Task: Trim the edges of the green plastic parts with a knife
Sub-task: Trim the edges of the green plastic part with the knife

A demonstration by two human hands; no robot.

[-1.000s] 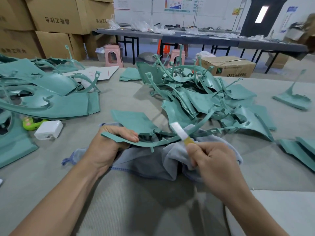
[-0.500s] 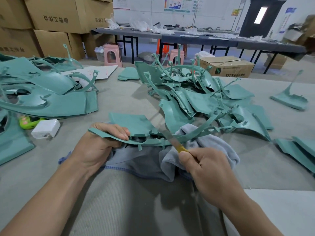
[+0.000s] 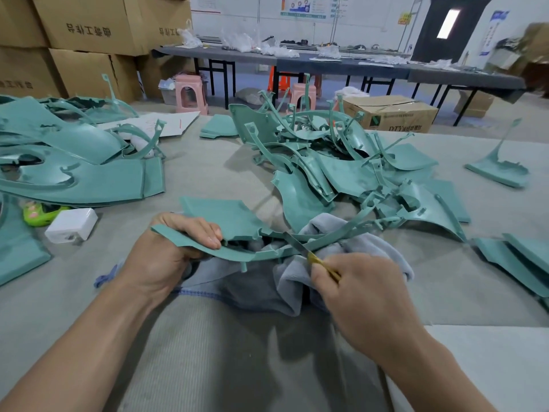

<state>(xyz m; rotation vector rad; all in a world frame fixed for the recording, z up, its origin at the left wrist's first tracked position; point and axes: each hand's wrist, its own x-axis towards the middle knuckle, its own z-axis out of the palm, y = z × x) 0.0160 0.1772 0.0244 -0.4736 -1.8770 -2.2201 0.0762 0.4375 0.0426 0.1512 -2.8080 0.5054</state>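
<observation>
2 bare hands work over a grey cloth (image 3: 341, 257) on the table: the left hand (image 3: 169, 251) is clamped on the near end of a curved green plastic part (image 3: 237, 254). The right hand (image 3: 365, 295) is closed around a yellow-handled knife (image 3: 309, 257), its blade touching the part's edge, with a pile of green parts (image 3: 341, 162) just behind.

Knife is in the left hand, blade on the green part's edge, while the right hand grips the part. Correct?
No, the hands are swapped. The head view shows the knife in the right hand, blade on the edge of the green part, while the left hand grips it.
</observation>
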